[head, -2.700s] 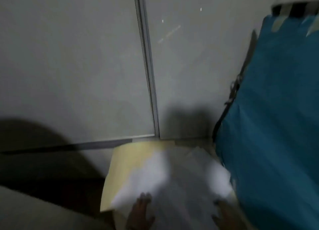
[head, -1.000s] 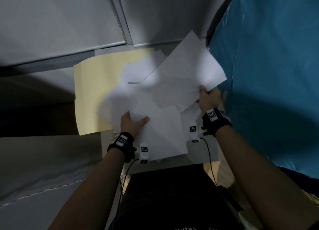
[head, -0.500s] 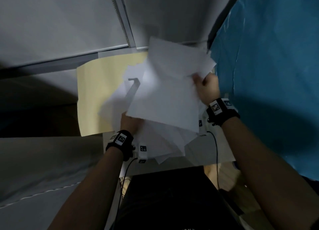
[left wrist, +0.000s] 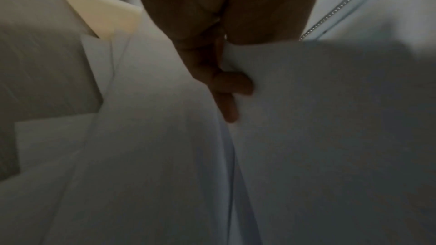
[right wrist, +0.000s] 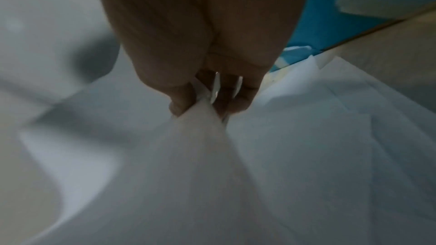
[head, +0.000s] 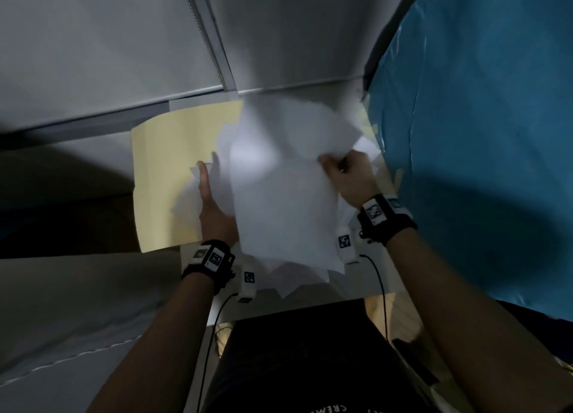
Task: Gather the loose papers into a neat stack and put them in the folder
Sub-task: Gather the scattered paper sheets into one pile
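A loose pile of white papers (head: 279, 195) lies askew over the right half of an open yellow folder (head: 164, 171) on the table. My left hand (head: 214, 208) holds the pile's left edge, thumb stretched along the top. In the left wrist view its fingers (left wrist: 232, 86) curl against a sheet of the papers (left wrist: 330, 137), with the folder (left wrist: 106, 12) behind. My right hand (head: 347, 171) grips the pile's upper right edge. In the right wrist view the right hand (right wrist: 200, 103) pinches a lifted, bent sheet of the papers (right wrist: 188, 174). The sheets are blurred and not squared up.
A blue cloth (head: 480, 133) hangs close on the right, almost touching my right hand. A grey partition wall (head: 108, 40) with a metal strip (head: 210, 40) closes off the back. Cables (head: 383, 288) run from the wrist cameras over the table's near edge.
My right hand has drawn its sheets left and down onto the pile. My left hand has slid up the pile's left edge, thumb now stretched out. The papers lie closer together.
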Tool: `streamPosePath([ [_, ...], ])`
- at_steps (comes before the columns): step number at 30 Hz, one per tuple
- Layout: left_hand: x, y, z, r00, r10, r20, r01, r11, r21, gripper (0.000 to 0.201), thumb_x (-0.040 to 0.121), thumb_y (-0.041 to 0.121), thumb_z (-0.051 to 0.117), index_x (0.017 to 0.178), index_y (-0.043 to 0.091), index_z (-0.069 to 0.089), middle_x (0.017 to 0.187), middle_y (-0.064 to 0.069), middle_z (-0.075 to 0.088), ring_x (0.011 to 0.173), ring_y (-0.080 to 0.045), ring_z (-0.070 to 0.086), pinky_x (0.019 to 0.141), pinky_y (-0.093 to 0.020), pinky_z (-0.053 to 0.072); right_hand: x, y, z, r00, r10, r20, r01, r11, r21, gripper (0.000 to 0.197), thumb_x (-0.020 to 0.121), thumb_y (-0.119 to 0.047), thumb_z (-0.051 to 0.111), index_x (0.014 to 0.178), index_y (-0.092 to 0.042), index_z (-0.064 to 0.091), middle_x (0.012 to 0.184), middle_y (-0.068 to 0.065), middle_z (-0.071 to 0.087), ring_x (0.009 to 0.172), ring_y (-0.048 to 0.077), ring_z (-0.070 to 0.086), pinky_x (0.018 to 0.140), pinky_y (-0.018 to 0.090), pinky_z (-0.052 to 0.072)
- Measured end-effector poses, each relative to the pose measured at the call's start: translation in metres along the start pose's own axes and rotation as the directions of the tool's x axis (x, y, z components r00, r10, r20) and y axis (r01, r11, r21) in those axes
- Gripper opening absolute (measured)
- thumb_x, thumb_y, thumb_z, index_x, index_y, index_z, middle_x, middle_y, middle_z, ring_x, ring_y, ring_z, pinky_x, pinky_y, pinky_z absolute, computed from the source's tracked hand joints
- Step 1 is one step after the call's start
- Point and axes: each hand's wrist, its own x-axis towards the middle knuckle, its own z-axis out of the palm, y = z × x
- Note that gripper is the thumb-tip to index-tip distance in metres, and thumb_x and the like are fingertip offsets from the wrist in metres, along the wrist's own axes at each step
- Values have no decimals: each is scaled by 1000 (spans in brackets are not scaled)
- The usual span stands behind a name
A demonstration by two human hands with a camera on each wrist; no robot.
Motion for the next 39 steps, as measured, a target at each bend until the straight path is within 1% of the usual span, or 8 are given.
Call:
streamPosePath([
  [5,9,-13,17,982,-170,77,177,979,-102,26,108,22,56,117,25,80,132,-6,71,122,-30,66,108,-54,55,-1,39,47,965,-43,260,119,951,-286,20,100,-39,63,106,-20,66,97,2,56,88,14,52,79,27,43],
  [8,4,-9,20,930,-348,115,366,902,-231,54,102,64,54,112,19,82,126,-9,74,116,-36,70,101,-49,57,-6,44,51,962,-35,271,102,966,-237,29,97,-34,70,74,-21,57,73,0,55,63,12,48,67,26,41],
  [11,4,-22,22,972,-230,51,224,970,93,50,89,41,85,130,17,69,136,-7,66,126,-31,63,100,-35,50,-6,53,45,996,63,66,-55,991,-123,31,83,-46,80,82,-22,61,84,0,61,76,16,61,74,32,53],
  [14,-1,-30,23,976,-217,-5,216,968,131,77,81,15,91,143,27,47,143,-7,55,120,-26,56,100,-39,51,-3,57,26,886,382,-265,-427,893,-143,93,72,-60,83,142,-11,46,142,14,49,128,35,53,107,46,47],
  [17,-3,-32,22,975,-222,-24,223,973,61,96,82,9,90,156,32,33,150,-5,49,125,-22,51,102,-35,43,3,49,19,780,598,-185,-622,774,-118,144,66,-67,85,161,-2,-1,168,18,12,153,37,24,120,52,32],
  [28,0,-33,15,989,-145,5,144,987,72,113,80,4,90,163,38,21,164,-2,39,138,-24,46,109,-33,37,-5,30,-1,973,182,-139,-213,941,-261,21,101,-11,58,118,-1,65,123,14,68,109,27,65,98,37,53],
  [34,-3,-27,16,996,-83,-12,84,996,43,121,80,-1,85,165,45,12,161,6,40,128,-10,42,106,-31,37,-20,24,-46,934,-75,-349,-132,835,-533,21,102,-12,57,108,0,72,88,29,70,80,43,70,69,40,56],
  [39,-2,-30,22,997,-69,-26,68,997,-26,132,79,0,88,167,43,0,152,28,26,135,-5,40,113,-30,36,-19,14,-57,889,-35,-456,-85,967,-240,23,101,-17,62,101,6,61,81,15,59,73,24,54,63,25,36],
])
